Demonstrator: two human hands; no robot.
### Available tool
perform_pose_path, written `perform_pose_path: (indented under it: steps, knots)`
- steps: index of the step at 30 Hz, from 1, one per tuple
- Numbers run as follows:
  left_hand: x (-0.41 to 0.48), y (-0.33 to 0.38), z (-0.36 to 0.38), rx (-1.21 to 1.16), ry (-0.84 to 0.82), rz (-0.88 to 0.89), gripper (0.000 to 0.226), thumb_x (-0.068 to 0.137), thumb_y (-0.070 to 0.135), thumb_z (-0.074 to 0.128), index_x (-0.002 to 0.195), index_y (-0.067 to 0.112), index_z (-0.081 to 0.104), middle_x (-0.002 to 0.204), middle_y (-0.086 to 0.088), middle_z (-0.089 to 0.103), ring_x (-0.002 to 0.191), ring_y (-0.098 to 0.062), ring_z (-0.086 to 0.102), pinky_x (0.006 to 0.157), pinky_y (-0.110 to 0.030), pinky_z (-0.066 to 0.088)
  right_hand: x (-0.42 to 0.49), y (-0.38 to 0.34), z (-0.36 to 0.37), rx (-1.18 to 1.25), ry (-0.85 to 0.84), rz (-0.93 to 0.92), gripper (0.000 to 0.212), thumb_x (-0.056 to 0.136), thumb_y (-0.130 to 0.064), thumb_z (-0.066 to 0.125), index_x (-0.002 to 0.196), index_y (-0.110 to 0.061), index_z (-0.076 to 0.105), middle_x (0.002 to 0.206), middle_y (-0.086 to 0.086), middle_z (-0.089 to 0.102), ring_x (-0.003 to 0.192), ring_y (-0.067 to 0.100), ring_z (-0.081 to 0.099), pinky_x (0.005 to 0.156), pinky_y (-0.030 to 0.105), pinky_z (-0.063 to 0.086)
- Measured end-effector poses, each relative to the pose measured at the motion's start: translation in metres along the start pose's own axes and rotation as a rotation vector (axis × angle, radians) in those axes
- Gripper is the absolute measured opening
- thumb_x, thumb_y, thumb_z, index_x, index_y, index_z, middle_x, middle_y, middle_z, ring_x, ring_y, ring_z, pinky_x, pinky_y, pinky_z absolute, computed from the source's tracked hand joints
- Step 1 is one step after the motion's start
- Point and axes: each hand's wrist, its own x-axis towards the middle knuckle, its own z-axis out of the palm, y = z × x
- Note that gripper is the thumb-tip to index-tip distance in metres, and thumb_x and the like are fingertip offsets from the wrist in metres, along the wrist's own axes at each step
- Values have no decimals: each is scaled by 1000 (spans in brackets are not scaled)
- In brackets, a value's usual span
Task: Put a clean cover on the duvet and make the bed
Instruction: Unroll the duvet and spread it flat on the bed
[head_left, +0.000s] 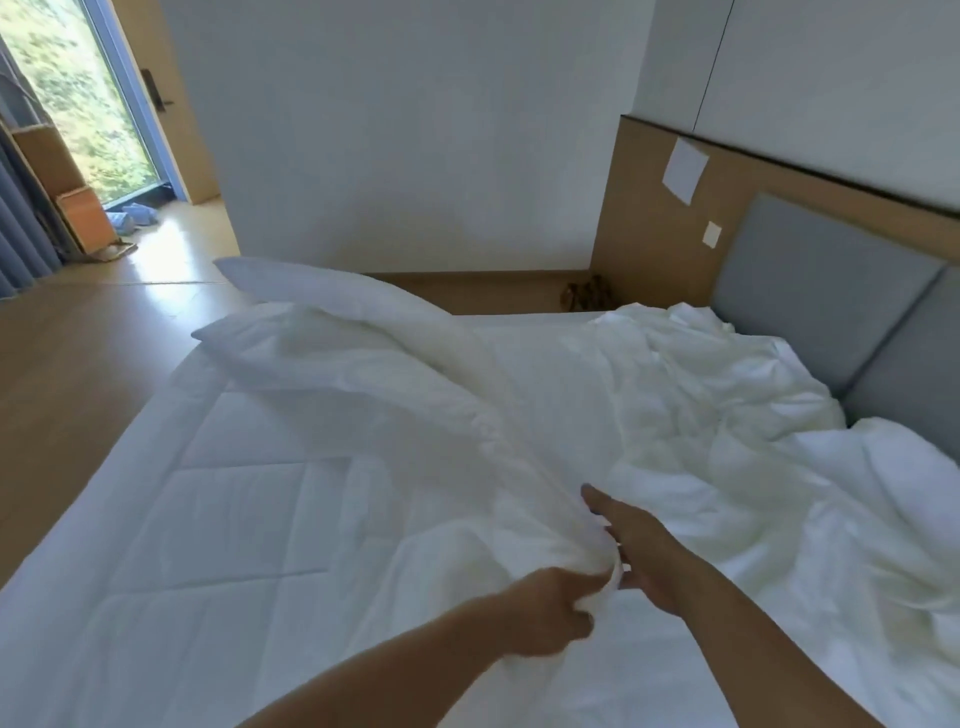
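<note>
Crumpled white duvet cover (in left grip)

We get one view only: head-worn, wide-angle, from bedside, tilted forward and down across bed; headboard at right, far wall ahead, near edge close beneath us.

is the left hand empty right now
No, the left hand grips a bunched fold of the white fabric lying on the bed.

At ten o'clock I see a window, a grey curtain and an orange box; at two o'clock, a paper note.
</note>
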Motion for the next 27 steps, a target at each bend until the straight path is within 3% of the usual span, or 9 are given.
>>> perform_pose_path:
  steps: [4, 8, 10, 12, 15, 17, 19, 23, 27]
  knots:
    - [31, -10, 33, 112, -114, 38, 77, 98, 16, 50, 143, 54, -1, 164, 6, 15, 151, -17, 15, 120, -28, 13, 42, 18, -7, -321, 13, 91, 77, 89, -49, 67, 150, -14, 36, 146, 7, 45, 126, 29, 50, 90, 40, 47]
    - [67, -33, 46, 225, -220, 77, 86, 95, 35, 48, 126, 78, -20, 166, 5, 4, 153, -19, 8, 123, -49, 11, 85, 42, -19, -435, -26, 140, 44, 91, -29, 67, 127, -7, 56, 116, 9, 63, 101, 24, 62, 83, 33, 53]
    - [66, -30, 41, 130, -242, -7, 71, 87, 49, 47, 131, 80, 1, 160, 7, 26, 146, -17, 29, 120, -47, 25, 99, 46, -28, -491, -7, 124, 20, 92, -17, 60, 109, -7, 62, 99, 9, 65, 87, 23, 64, 69, 30, 53]
    - [66, -22, 23, -20, -232, -141, 71, 86, 44, 59, 151, 44, 30, 143, 6, 48, 135, -15, 43, 117, -36, 30, 115, 44, -44, -502, 19, 93, 10, 91, -10, 56, 96, -8, 64, 93, 13, 67, 83, 29, 66, 64, 32, 51]
    - [72, -7, -30, -495, -111, -287, 65, 78, 17, 74, 140, 14, 55, 113, 2, 69, 112, -16, 61, 102, -23, 44, 140, 38, -85, -524, 105, 4, 12, 92, -10, 57, 89, -7, 69, 81, 14, 67, 71, 32, 64, 57, 32, 46]
    - [78, -5, -53, -567, 198, -372, 61, 84, 14, 69, 141, 19, 53, 113, -2, 69, 95, -18, 61, 85, -25, 49, 154, 33, -116, -535, 174, -59, 17, 93, -10, 57, 80, -8, 68, 72, 12, 62, 63, 26, 55, 58, 32, 40]
    - [89, -7, -58, -410, 373, -471, 58, 91, 18, 64, 146, 25, 46, 122, 1, 64, 104, -18, 58, 88, -25, 47, 163, 30, -144, -566, 186, -109, 22, 94, -10, 57, 73, -8, 66, 72, 11, 62, 65, 27, 56, 62, 33, 39]
    - [115, -2, -32, -207, 310, -624, 68, 92, 31, 62, 153, 29, 32, 151, -1, 45, 132, -24, 47, 109, -37, 40, 173, 25, -201, -588, 238, -187, 23, 94, -11, 56, 73, -12, 66, 79, 14, 66, 73, 30, 59, 65, 35, 40]
    - [134, 19, -2, -180, 298, -608, 72, 96, 29, 58, 157, 26, 22, 158, -4, 34, 141, -23, 38, 108, -32, 33, 179, 20, -278, -628, 423, -224, 24, 95, -12, 54, 90, 3, 71, 90, 24, 68, 79, 35, 59, 72, 40, 42]
